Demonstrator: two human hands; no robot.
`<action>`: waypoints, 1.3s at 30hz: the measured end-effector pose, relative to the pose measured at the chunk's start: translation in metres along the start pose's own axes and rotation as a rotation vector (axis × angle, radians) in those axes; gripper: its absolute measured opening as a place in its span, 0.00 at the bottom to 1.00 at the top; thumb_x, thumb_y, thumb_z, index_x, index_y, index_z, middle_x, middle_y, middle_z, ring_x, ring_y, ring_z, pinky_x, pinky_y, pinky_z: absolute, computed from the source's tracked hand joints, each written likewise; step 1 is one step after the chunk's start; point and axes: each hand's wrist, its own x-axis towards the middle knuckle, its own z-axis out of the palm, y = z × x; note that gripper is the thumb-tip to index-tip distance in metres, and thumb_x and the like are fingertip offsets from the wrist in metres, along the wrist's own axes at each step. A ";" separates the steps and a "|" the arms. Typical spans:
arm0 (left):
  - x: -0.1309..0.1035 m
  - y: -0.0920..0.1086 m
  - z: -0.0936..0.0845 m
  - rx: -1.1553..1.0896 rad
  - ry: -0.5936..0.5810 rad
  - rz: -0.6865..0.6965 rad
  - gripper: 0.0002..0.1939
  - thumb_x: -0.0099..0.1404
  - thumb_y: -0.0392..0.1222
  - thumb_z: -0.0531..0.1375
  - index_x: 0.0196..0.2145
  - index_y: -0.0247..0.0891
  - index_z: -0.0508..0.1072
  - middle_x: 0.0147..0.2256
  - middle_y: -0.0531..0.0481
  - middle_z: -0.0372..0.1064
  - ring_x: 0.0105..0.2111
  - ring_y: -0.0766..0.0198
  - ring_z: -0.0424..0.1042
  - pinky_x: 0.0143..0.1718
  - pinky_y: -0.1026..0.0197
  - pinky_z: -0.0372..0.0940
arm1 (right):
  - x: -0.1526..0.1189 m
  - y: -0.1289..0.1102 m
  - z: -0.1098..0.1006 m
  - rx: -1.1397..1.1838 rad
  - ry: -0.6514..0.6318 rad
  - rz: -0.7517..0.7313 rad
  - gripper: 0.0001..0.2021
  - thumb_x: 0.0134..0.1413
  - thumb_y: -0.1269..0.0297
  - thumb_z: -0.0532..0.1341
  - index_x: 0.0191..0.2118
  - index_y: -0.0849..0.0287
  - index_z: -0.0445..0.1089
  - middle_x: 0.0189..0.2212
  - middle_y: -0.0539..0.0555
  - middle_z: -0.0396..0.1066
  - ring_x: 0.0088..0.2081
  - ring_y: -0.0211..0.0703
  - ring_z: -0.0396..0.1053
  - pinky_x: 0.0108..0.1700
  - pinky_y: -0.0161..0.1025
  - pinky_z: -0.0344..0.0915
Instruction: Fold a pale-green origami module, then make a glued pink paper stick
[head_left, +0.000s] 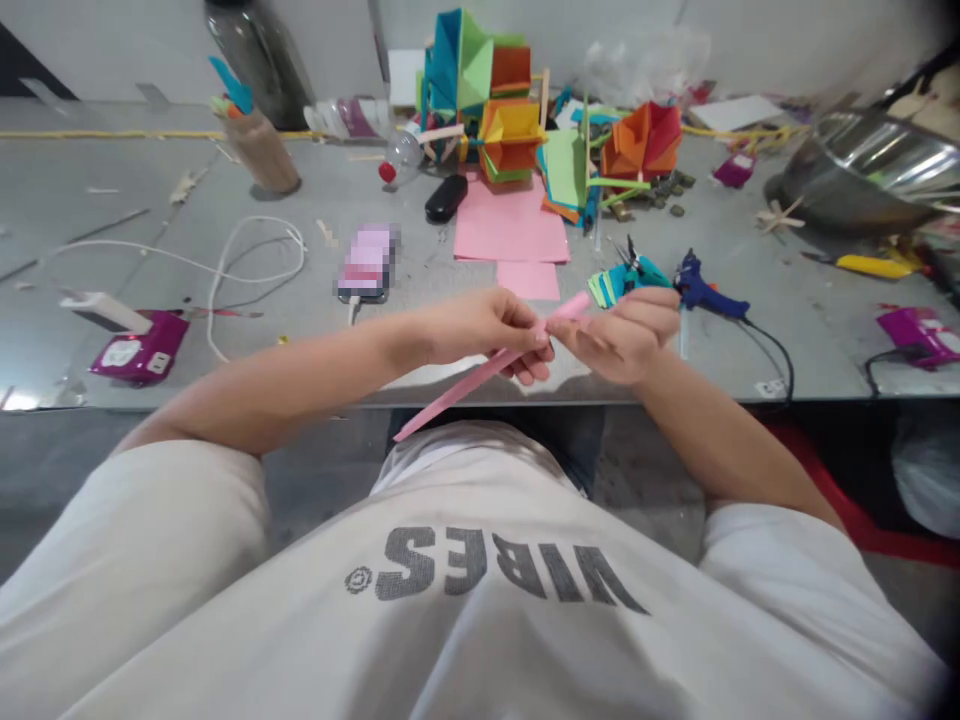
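Note:
A narrow pink paper strip [469, 384] runs slantwise through both hands, its long end hanging past the table edge toward my body. My left hand [517, 335] pinches it near the middle with thumb and fingers. Close beside it, my right hand [626, 335] has its fingertips closed on the strip's upper part, and the other fingers are curled. Pink paper sheets [511, 232] lie on the table just beyond the hands. Behind my right hand are teal and green paper pieces [611, 287] and pliers [641, 265].
A blue glue gun [709, 288] with a cord lies to the right, near a yellow-handled cutter [874, 266] and a metal bowl [862, 175]. Leftward are a phone [367, 262] on a white cable and a purple power socket [142, 348]. Folded colored paper shapes [514, 135] stand at the back.

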 end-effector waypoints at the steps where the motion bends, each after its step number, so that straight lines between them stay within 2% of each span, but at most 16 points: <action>1: 0.002 0.003 -0.007 -0.032 0.055 0.032 0.18 0.71 0.53 0.77 0.40 0.32 0.87 0.39 0.35 0.88 0.34 0.56 0.88 0.38 0.57 0.80 | 0.016 0.005 0.009 -0.019 0.047 0.003 0.28 0.69 0.35 0.69 0.23 0.46 0.70 0.15 0.45 0.55 0.20 0.41 0.58 0.31 0.47 0.70; 4: 0.008 0.010 -0.026 -0.089 0.211 0.135 0.16 0.75 0.49 0.74 0.38 0.30 0.86 0.36 0.35 0.87 0.34 0.56 0.88 0.35 0.60 0.77 | 0.060 0.009 0.028 0.020 0.057 -0.053 0.25 0.74 0.37 0.65 0.29 0.48 0.74 0.22 0.47 0.70 0.26 0.43 0.69 0.36 0.47 0.72; 6: 0.014 0.010 -0.035 -0.102 0.341 0.193 0.15 0.78 0.44 0.71 0.36 0.29 0.85 0.34 0.37 0.87 0.32 0.59 0.87 0.32 0.63 0.74 | 0.082 0.004 0.036 0.117 0.109 -0.020 0.25 0.78 0.37 0.59 0.34 0.49 0.76 0.28 0.51 0.77 0.31 0.44 0.74 0.38 0.47 0.73; 7: 0.017 0.008 -0.038 -0.107 0.411 0.215 0.15 0.79 0.42 0.69 0.35 0.30 0.85 0.33 0.38 0.86 0.31 0.60 0.87 0.31 0.64 0.73 | 0.091 0.000 0.039 0.186 0.160 0.085 0.26 0.79 0.36 0.57 0.36 0.50 0.75 0.30 0.52 0.77 0.32 0.45 0.75 0.39 0.46 0.72; 9: 0.023 0.002 -0.041 -0.118 0.511 0.230 0.14 0.79 0.40 0.67 0.35 0.30 0.84 0.32 0.39 0.86 0.30 0.61 0.86 0.31 0.64 0.73 | 0.105 -0.009 0.047 0.395 0.155 0.432 0.30 0.75 0.27 0.58 0.40 0.51 0.74 0.29 0.51 0.76 0.27 0.42 0.71 0.32 0.43 0.68; 11: 0.026 -0.005 -0.040 -0.127 0.562 0.207 0.14 0.79 0.40 0.68 0.35 0.30 0.84 0.32 0.40 0.86 0.29 0.62 0.86 0.33 0.63 0.74 | 0.112 -0.016 0.055 0.623 -0.037 0.716 0.36 0.65 0.18 0.62 0.35 0.52 0.72 0.24 0.49 0.72 0.22 0.39 0.65 0.25 0.41 0.62; 13: 0.027 -0.010 -0.038 -0.133 0.591 0.174 0.13 0.79 0.38 0.68 0.35 0.30 0.84 0.31 0.40 0.86 0.28 0.63 0.85 0.35 0.63 0.75 | 0.113 -0.021 0.062 0.761 -0.225 0.853 0.39 0.55 0.15 0.67 0.28 0.52 0.70 0.19 0.48 0.68 0.19 0.36 0.60 0.22 0.39 0.56; 14: 0.027 -0.013 -0.036 -0.133 0.604 0.159 0.13 0.79 0.37 0.68 0.34 0.29 0.84 0.30 0.40 0.85 0.28 0.64 0.84 0.36 0.62 0.75 | 0.111 -0.022 0.065 0.796 -0.270 0.889 0.40 0.52 0.14 0.68 0.25 0.53 0.69 0.18 0.48 0.66 0.19 0.35 0.58 0.22 0.38 0.55; 18: 0.027 -0.020 -0.037 -0.137 0.593 0.125 0.12 0.77 0.37 0.68 0.35 0.30 0.83 0.32 0.39 0.86 0.29 0.63 0.85 0.36 0.62 0.76 | 0.102 -0.024 0.068 0.921 -0.300 0.977 0.40 0.44 0.16 0.74 0.25 0.54 0.71 0.16 0.45 0.62 0.18 0.32 0.53 0.20 0.37 0.50; 22: 0.030 -0.028 -0.046 -0.234 0.484 0.114 0.11 0.74 0.43 0.67 0.39 0.32 0.85 0.39 0.36 0.88 0.32 0.61 0.86 0.34 0.64 0.77 | 0.098 -0.027 0.065 1.023 -0.320 1.027 0.40 0.38 0.18 0.77 0.25 0.54 0.70 0.16 0.45 0.64 0.17 0.31 0.55 0.18 0.35 0.48; 25: 0.033 -0.033 -0.053 -0.246 0.439 0.150 0.12 0.72 0.45 0.68 0.42 0.33 0.86 0.42 0.35 0.89 0.34 0.60 0.87 0.37 0.63 0.79 | 0.101 -0.032 0.062 1.041 -0.343 1.065 0.36 0.45 0.25 0.80 0.26 0.54 0.70 0.17 0.46 0.68 0.17 0.31 0.57 0.18 0.33 0.51; 29: 0.034 -0.038 -0.057 -0.189 0.465 0.197 0.12 0.73 0.46 0.68 0.41 0.33 0.85 0.40 0.36 0.88 0.34 0.60 0.87 0.37 0.63 0.80 | 0.105 -0.036 0.058 1.022 -0.355 1.106 0.30 0.56 0.36 0.81 0.27 0.54 0.70 0.18 0.46 0.70 0.18 0.31 0.60 0.19 0.31 0.57; 33: 0.035 -0.039 -0.059 -0.172 0.476 0.198 0.10 0.74 0.42 0.67 0.40 0.33 0.85 0.36 0.39 0.87 0.31 0.63 0.86 0.35 0.65 0.79 | 0.104 -0.036 0.058 1.059 -0.386 1.148 0.26 0.60 0.43 0.81 0.29 0.56 0.72 0.20 0.48 0.75 0.19 0.30 0.65 0.20 0.28 0.61; 39: 0.034 -0.037 -0.059 -0.099 0.522 0.204 0.08 0.75 0.40 0.68 0.40 0.32 0.84 0.35 0.40 0.87 0.32 0.62 0.87 0.42 0.61 0.82 | 0.104 -0.035 0.059 1.040 -0.392 1.144 0.25 0.62 0.45 0.81 0.28 0.57 0.73 0.19 0.49 0.75 0.18 0.30 0.65 0.19 0.28 0.60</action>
